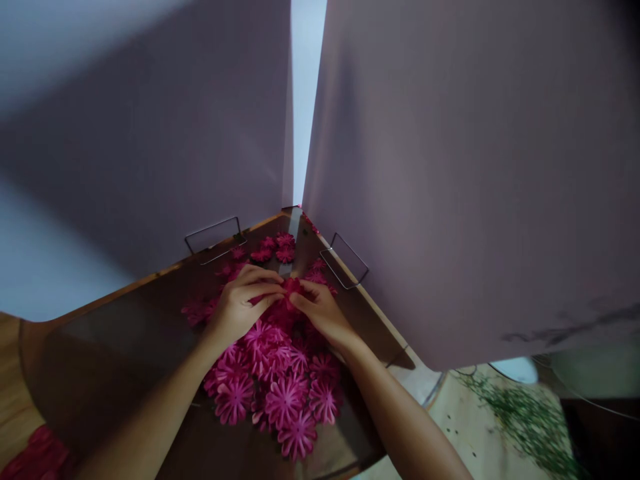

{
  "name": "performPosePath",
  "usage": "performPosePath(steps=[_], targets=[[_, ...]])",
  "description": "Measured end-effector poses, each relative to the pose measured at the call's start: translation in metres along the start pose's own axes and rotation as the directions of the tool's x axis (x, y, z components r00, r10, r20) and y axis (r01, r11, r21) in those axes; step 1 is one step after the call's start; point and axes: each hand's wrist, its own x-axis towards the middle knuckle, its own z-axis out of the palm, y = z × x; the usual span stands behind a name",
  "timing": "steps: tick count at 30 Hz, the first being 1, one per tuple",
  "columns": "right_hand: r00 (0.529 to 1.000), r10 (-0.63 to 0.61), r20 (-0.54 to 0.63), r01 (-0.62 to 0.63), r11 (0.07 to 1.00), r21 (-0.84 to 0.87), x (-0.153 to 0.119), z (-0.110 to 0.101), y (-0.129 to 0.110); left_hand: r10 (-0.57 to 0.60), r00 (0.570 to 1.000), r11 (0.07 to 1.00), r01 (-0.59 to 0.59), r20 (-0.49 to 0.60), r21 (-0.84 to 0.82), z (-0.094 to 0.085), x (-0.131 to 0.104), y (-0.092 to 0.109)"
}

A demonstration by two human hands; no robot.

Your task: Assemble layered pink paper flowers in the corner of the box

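Observation:
My left hand (250, 297) and my right hand (315, 303) meet above a dark table, fingertips pinched on a small red flower piece (292, 288). The piece is partly hidden by the fingers of both hands. Beneath and in front of them lies a pile of pink artificial flower pieces (285, 400), each with many narrow petals. More red-pink flower pieces (285, 247) rest beyond my hands near the table's far corner.
Two tall pale panels (175, 133) stand along the table's far edges, with wire stands (345, 261) at their feet. Green sprigs (530, 413) lie on the floor at the lower right. Something red (37, 457) sits at the lower left.

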Motion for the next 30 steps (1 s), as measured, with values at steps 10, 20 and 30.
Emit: performPosePath(steps=[10,20,30], targets=[[1.0,-0.006,-0.011,0.006,1.0,0.007,-0.001,-0.001,-0.001,-0.113,0.99,0.992,0.117,-0.078,0.04,-0.004,0.001,0.001],[0.978,-0.021,-0.209,0.029,0.999,0.037,0.002,-0.01,-0.009,-0.096,0.985,0.994,0.087,0.145,0.065,-0.028,0.005,-0.012],[0.988,0.049,-0.148,-0.051,0.999,-0.01,0.001,0.0,-0.004,0.045,0.995,0.99,-0.055,0.085,0.129,-0.013,0.002,-0.004]])
